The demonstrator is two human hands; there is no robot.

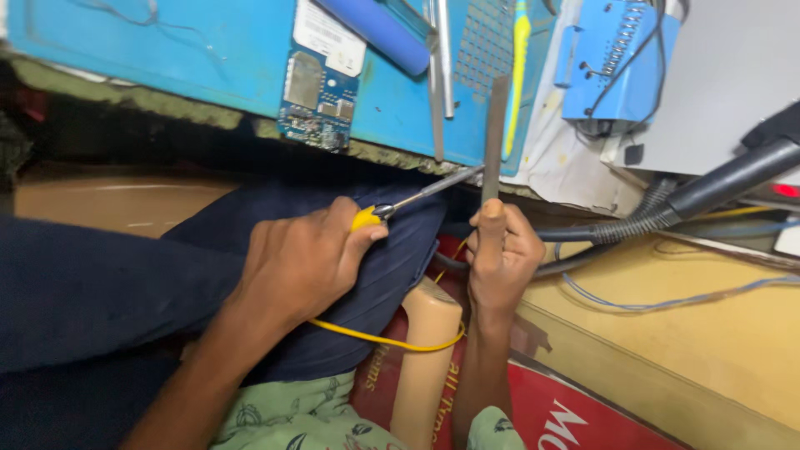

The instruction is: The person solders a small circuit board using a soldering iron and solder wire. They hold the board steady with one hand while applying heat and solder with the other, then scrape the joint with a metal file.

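My left hand is wrapped tight round the yellow handle of a tool with a yellow wire, its metal tip aimed at the flat metal strip. My right hand grips that strip upright, just under the blue bench, so the tip can reach it.
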